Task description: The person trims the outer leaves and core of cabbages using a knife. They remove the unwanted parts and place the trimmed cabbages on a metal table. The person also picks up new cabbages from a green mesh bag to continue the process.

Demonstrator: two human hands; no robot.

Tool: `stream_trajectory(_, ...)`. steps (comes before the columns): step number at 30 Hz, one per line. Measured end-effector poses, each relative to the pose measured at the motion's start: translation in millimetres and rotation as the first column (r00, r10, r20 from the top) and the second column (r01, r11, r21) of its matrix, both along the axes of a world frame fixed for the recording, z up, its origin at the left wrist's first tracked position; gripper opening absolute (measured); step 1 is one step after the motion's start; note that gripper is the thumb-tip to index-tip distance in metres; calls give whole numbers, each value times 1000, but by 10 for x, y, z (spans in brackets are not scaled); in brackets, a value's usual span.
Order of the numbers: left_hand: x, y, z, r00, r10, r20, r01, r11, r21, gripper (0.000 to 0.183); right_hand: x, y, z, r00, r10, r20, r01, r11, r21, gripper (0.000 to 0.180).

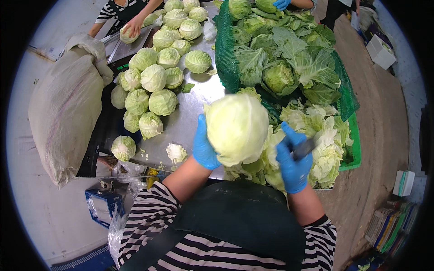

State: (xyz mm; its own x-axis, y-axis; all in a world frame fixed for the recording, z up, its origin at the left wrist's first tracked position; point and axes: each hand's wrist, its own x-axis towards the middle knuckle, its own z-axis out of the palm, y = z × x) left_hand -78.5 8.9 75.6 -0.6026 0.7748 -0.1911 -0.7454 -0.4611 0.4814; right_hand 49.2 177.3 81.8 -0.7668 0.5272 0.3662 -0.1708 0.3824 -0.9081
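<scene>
My left hand [205, 144], in a blue glove, holds a pale, trimmed head of cabbage [237, 128] in front of my apron. To its right, my gloved right hand [295, 162] is closed around a dark knife handle [303, 149]; the blade cannot be made out. Loose cabbage leaves [322, 149] are heaped below and beside the right hand. On the left of the metal table [193, 101] pale cabbage heads [153, 78] lie piled. A green mesh sack [228, 50] of cabbages with dark outer leaves [279, 76] lies open beyond the held head.
A full woven sack [67, 111] stands at the left. Top left, a person's bare hand [133, 26] rests on a cabbage; a blue-gloved hand [281, 4] of another person touches the green cabbages. A green crate [354, 145] sits under the leaves. A cut stump piece [176, 153] lies near the table's edge.
</scene>
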Motion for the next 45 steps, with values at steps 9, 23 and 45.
stream_trajectory(9, -34, 326, 26, 988, 15, 153, -26, 997, 68, 87, -124, 2, -133, 959, 277, 57, -244, 709, 662, 66)
stream_trajectory(23, -371, 82, -69, 970, 54, 237, -87, 988, 128, 70, -326, -90, -472, 995, 100, -22, -102, 974, -201, 41)
stream_trajectory(45, -4944, -1017, 439, 48, -382, -923, -973, 191, -130, 84, -1054, -665, -948, 860, -13, 510, 103, 984, -147, 32)
